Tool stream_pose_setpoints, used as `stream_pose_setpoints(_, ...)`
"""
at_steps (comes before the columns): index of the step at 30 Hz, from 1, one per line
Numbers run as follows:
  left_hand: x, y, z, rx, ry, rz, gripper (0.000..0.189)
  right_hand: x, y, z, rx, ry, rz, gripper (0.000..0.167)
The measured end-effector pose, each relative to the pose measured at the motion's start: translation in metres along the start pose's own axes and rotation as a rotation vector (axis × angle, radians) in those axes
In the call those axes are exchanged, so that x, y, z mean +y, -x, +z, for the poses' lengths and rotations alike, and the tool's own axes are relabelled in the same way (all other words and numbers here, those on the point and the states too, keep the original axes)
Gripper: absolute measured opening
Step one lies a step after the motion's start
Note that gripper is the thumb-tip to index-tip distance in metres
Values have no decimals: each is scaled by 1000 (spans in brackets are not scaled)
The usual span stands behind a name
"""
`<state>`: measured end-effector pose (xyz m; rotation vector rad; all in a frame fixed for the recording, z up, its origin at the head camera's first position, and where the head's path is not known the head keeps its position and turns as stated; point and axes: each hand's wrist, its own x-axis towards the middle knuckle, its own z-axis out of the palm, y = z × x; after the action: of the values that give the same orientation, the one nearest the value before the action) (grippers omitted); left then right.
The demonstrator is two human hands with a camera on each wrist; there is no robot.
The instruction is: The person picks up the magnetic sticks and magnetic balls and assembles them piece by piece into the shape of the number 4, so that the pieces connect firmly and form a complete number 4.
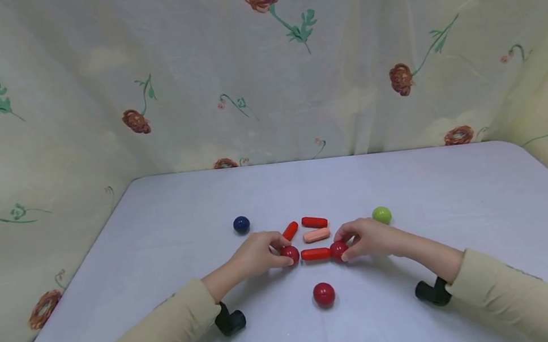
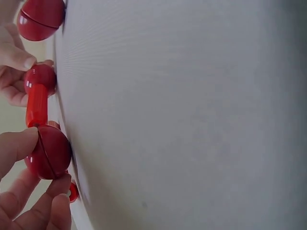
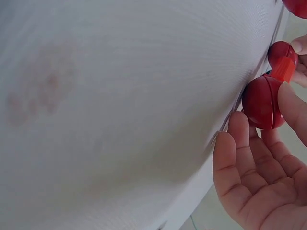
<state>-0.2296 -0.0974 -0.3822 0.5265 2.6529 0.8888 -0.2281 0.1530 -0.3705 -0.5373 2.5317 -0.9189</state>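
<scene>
Beige fabric sleeves [image 1: 146, 340] come in lowest and nearest, each with a black wrist camera [image 1: 229, 320] at its cuff, reaching over a white-covered table [image 1: 180, 205].

Between the two hands lies a bright red, faceted, plastic-looking rod [image 1: 316, 253], about midway between the table's left and right edges and well short of its far edge. At the rod's right end, apparently touching it, sits a glossy dark-red ball [image 1: 337, 250] pinched by the right hand [image 1: 369, 236], thumb against fingers. Just beside the left end, a matching dark-red ball [image 1: 290, 255] is gripped the same way by the left hand [image 1: 258, 253]; from overhead a narrow gap seems to remain.

The step in hand looks like fitting balls to both ends of the rod. Judging from this, the next move calls for lining the left ball's hole, if it has one, with the rod's tip and pressing inward while the right hand braces; whether the right joint is seated cannot be told.

Outward, a loose dark-red ball [image 1: 324, 295] rests on the near side. Toward the far edge lie a salmon-pink rod [image 1: 316, 235], a red rod [image 1: 314, 222] beyond it, and a slanted red rod [image 1: 290, 230] by the left fingers. A navy ball [image 1: 242, 224] stands toward the left edge, a lime-green ball [image 1: 381, 215] toward the right. Behind hangs a pale flowered curtain [image 1: 189, 61].
</scene>
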Motion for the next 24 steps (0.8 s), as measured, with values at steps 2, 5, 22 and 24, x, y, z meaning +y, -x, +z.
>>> stream_pose_setpoints(2, 0, -1, 1, 1, 21, -9, 26, -1, 0, 0, 3, -3, 7, 28)
stream_pose_setpoints(5, 0, -3, 1, -4, 43, -23, 26, -2, 0, 1, 9, -1, 14, 28)
stream_pose_setpoints(22, 0, -3, 1, -35, 62, -36, 25, -3, 2, 1, 17, -1, 37, 28)
stream_pose_setpoints(24, -1, 1, 2, -53, 48, -16, 26, -4, 2, 2, 17, 4, 35, 29)
